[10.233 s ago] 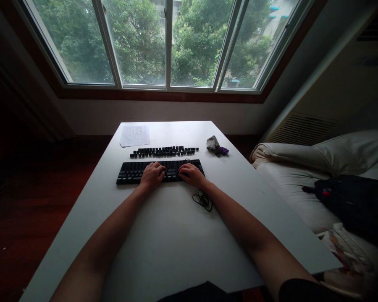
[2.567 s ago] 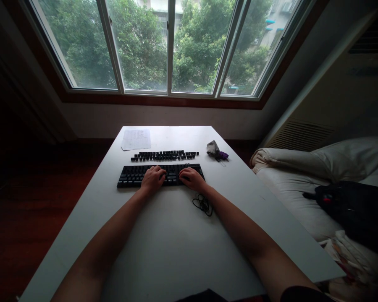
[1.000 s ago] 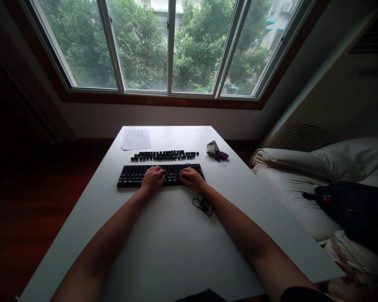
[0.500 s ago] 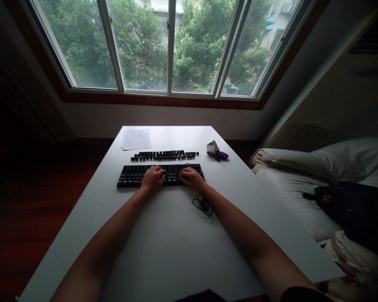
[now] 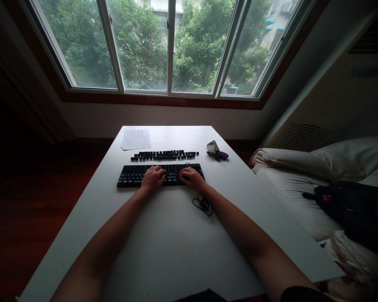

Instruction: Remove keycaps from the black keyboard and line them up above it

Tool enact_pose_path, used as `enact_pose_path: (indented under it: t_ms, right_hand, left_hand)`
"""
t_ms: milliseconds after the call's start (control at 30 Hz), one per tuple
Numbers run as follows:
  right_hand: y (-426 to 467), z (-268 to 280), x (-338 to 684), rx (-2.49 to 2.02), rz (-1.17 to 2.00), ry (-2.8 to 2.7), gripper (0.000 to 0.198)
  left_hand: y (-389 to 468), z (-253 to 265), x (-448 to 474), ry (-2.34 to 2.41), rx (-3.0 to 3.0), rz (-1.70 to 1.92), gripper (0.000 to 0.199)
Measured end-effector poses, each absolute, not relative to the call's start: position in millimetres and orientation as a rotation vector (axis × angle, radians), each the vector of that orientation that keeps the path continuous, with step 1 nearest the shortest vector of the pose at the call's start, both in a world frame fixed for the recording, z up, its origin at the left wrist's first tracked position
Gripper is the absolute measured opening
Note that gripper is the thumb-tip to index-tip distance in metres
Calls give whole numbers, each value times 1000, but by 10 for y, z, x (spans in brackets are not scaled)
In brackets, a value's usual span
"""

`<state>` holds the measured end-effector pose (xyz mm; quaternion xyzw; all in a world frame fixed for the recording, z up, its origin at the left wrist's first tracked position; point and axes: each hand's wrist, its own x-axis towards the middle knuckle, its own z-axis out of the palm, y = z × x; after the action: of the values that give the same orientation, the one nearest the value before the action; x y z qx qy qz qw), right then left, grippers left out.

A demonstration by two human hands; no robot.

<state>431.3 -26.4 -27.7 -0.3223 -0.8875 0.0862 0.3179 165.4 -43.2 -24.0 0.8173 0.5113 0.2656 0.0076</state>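
Note:
A black keyboard [image 5: 132, 176] lies across the white table in front of me. My left hand [image 5: 153, 178] rests over its middle, fingers spread on the keys and thumb toward the right. Over the right part of the keyboard is my right hand [image 5: 192, 178], its bent fingers pointing left with a gap before the thumb. The fingertips of both hands touch or nearly touch the keys; anything small beneath them is hidden. Just beyond the keyboard, loose black keycaps [image 5: 164, 155] stand in uneven rows. A coiled black cable [image 5: 203, 204] lies beside my right wrist.
At the table's far left lies a printed paper sheet [image 5: 136, 139]. A grey cloth item [image 5: 212, 148] and a small purple item [image 5: 223, 156] sit at the far right. Beyond the white table [image 5: 164, 243] is a window; a pale couch [image 5: 286, 193] with a dark bag stands right.

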Motion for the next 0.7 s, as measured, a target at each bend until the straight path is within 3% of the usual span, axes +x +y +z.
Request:
enact_pose_path:
  t_ms: [700]
  right_hand:
    - [-252, -289, 4313, -849, 234, -2332, 7]
  left_hand:
    - [-436, -236, 1662, 1593, 2541, 842, 22]
